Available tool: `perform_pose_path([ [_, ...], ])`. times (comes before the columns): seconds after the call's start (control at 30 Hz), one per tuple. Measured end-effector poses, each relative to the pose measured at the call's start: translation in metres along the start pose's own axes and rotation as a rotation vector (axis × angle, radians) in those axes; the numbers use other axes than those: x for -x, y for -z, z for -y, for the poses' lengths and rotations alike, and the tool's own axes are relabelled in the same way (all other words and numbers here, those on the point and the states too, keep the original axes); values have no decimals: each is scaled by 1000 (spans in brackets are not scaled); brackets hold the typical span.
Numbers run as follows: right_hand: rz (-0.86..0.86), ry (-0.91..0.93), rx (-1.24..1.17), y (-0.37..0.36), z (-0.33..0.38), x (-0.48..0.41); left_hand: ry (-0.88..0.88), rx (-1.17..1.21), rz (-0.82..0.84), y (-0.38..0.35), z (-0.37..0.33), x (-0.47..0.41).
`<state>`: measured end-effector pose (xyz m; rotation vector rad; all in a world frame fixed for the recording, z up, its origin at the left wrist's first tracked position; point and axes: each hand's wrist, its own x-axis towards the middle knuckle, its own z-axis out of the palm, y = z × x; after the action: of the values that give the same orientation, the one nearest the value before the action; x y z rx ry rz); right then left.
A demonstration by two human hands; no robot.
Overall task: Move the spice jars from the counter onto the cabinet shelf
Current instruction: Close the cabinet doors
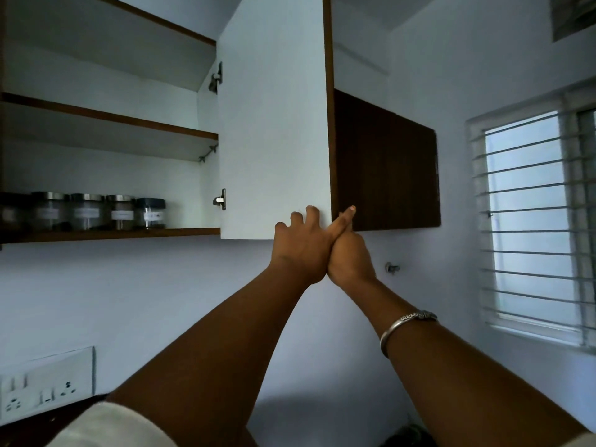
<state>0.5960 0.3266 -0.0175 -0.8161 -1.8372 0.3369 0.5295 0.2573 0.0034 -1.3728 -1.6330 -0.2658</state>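
Five jars [96,210] stood in a row on the bottom shelf [129,233]; left hand [303,250], fingers curled, gripped the lower edge of the open door [274,124]; right hand [350,253] touched that edge, forefinger extended, holding nothing.

You see a white door [274,124] with a brown edge. The shelf [113,234] edges are brown too, and the inside of the cabinet is white. The next door [387,162] is dark brown with a faint wood grain. The jars [96,211] are clear, with silver lids and white labels; the last jar [150,212] on the right has a dark lid. The wall [161,301] is pale white. You wear a silver bangle [406,324] with a carved pattern. Your sleeve [106,427] is cream. The socket plate [45,382] is white. The window bars [529,201] are grey.
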Motion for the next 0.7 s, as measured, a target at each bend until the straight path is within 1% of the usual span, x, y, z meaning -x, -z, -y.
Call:
perform_pose_path([
  [0.13,-100,124,106,-2,-3,8,27,-72,19,0,-1,0],
  [0.27,-143,169,93,-6,5,14,26,-124,-22,5,6,3],
  [0.37,-168,252,-13,-13,13,23,17,-128,-86,10,20,14],
  [0.5,-144,382,-177,-32,37,35,25,-108,-176,17,48,35],
  [0.6,-117,462,-289,-51,61,43,1,-154,-241,24,74,55],
  [0.7,-73,497,-370,-74,85,53,-34,-226,-273,30,103,76],
])
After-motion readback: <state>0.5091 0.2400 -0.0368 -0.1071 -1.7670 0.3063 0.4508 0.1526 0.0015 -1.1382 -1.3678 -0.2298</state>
